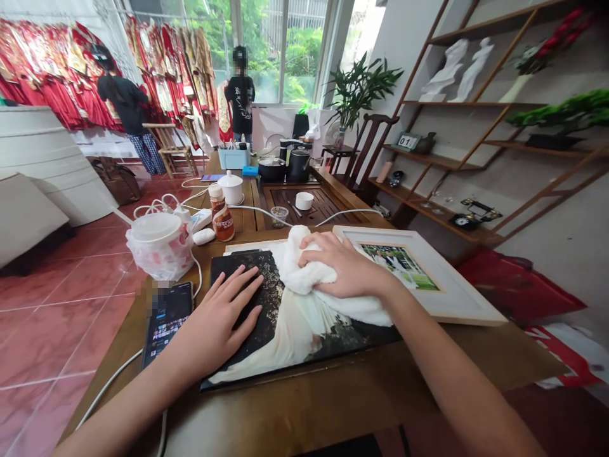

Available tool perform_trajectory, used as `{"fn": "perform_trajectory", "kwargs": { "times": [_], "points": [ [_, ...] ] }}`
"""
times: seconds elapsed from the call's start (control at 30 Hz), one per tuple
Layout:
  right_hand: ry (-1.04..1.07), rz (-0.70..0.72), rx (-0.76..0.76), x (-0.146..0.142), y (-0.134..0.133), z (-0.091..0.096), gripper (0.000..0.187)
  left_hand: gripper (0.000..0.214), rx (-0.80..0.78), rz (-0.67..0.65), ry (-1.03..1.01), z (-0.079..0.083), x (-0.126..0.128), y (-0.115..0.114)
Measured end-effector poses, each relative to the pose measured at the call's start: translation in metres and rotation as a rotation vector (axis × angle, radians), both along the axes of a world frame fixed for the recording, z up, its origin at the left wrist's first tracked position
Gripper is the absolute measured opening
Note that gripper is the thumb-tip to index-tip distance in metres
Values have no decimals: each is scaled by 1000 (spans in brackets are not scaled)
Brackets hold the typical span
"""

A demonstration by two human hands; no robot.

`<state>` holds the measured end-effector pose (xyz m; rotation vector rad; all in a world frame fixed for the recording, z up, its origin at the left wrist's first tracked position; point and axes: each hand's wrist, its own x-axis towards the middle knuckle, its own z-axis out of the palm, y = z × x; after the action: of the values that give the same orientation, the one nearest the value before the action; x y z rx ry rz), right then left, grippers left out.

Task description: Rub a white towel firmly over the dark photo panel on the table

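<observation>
Okay, hands apart, both on a dark photo panel lying flat on the wooden table right in front of the person, long white gown showing on it. L hand flat, fingers spread on panel's dark upper-left area, not gripping. R hand cupped over a bunched white towel, fingers curled on it, towel pressed on panel's top edge, its tail draped across the gown. White picture frame w/ small photo lies just right of panel, near R hand. Left of L hand: smartphone face up, just beside panel; further back Nescafe bottle, white plastic bag, power strip. Behind those, wooden tea tray w/ black kettle. Bg: one co-worker and another co-worker stand w/ backs turned near red embroidered robes.
</observation>
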<state>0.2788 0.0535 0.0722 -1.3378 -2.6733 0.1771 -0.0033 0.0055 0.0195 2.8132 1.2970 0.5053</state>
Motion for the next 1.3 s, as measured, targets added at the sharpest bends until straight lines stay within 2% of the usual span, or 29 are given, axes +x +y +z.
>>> {"fn": "perform_trajectory", "kwargs": {
  "times": [0.1, 0.17, 0.23, 0.4, 0.47, 0.6, 0.83, 0.93, 1.13, 1.3],
  "points": [
    [37, 6, 24, 3, 1, -5, 24, 48, 45, -133, 65, 6, 2, 0],
    [36, 4, 45, 3, 0, -7, 25, 54, 9, -264, 126, 8, 3, 1],
    [30, -3, 71, 4, -1, -9, 26, 59, -61, -334, 167, 8, 4, 1],
    [47, 10, 101, 6, -3, -15, 30, 49, -187, -275, 93, 13, 11, -8],
    [47, 16, 125, 7, -4, -17, 32, 53, -223, -263, 56, 16, 15, -12],
    [29, 2, 171, 7, -7, -18, 37, 70, -200, -265, 63, 12, 19, -14],
    [21, 6, 154, 7, -8, -18, 48, 73, -150, -257, 123, 2, 17, -11],
    [28, 29, 147, 7, -7, -20, 43, 73, -152, -248, 123, 2, 17, -12],
    [34, 111, 129, 13, -14, -20, 20, 75, -178, -225, 104, 4, 18, -12],
    [31, 170, 103, 24, -33, -20, 20, 73, -189, -225, 81, 5, 17, -12]
  ]
}}
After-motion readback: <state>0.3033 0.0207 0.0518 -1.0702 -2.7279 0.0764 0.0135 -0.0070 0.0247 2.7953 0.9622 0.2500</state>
